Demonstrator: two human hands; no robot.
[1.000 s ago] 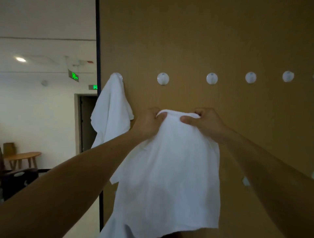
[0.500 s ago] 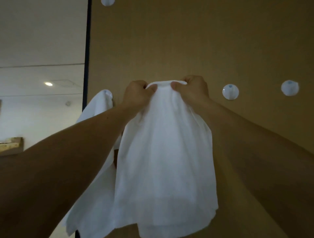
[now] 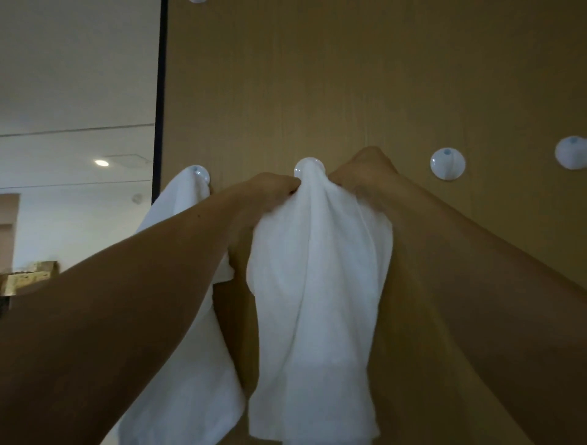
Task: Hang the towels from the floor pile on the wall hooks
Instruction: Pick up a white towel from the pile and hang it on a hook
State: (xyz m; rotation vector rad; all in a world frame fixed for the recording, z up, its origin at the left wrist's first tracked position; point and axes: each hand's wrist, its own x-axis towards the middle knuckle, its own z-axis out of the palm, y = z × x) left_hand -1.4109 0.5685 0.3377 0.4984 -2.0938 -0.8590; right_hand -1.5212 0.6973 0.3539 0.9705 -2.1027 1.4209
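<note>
A white towel [image 3: 314, 286] hangs in front of me, its top draped over the second round white wall hook [image 3: 300, 168] on the brown wall. My left hand [image 3: 270, 190] grips the towel's top on its left side. On the other side, my right hand [image 3: 365, 174] holds the towel just beside the hook. A first white towel [image 3: 178, 381] hangs from the leftmost hook [image 3: 200, 173], partly hidden behind my left forearm.
Bare white hooks sit to the right [image 3: 447, 164] and at the far right [image 3: 571, 152]; another hook [image 3: 197, 1] shows at the top edge. The brown wall panel ends at a dark vertical edge [image 3: 158, 95] on the left, with an open room beyond.
Both hands raised the towel from chest height to the second hook, and its top now lies over that hook. The view tilted upward and closer to the wall.
</note>
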